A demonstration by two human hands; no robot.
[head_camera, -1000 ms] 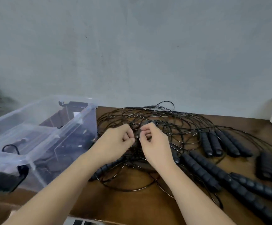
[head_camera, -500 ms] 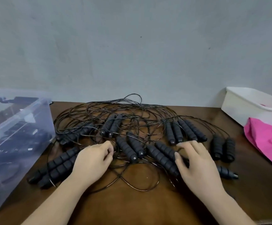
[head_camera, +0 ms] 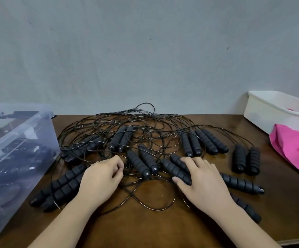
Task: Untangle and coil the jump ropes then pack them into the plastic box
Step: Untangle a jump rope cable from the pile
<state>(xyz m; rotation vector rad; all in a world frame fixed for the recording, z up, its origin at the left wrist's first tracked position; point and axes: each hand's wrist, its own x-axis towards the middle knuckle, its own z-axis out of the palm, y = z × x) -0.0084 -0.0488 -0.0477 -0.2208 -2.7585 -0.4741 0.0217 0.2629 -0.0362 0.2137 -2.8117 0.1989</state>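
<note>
a second ago both hands were pinched together at the middle of the tangle of thin black jump ropes. now they have dropped to its near edge and parted, and over the last half second they have barely shifted.

the right hand has settled on a black ribbed foam handle, fingers draped over it and thumb against its near side, so it looks to be taking hold. the left hand lies with fingers curled at the loose cords. whether it pinches one i cannot tell.

the ropes lie spread over the dark brown wooden counter, cords looped at the far side and handles fanned towards the near side. the clear plastic box at the left already holds dark ropes.

this reads as a switch from picking at the knot to choosing one rope by its handle. most of the sorting is still ahead.
</note>
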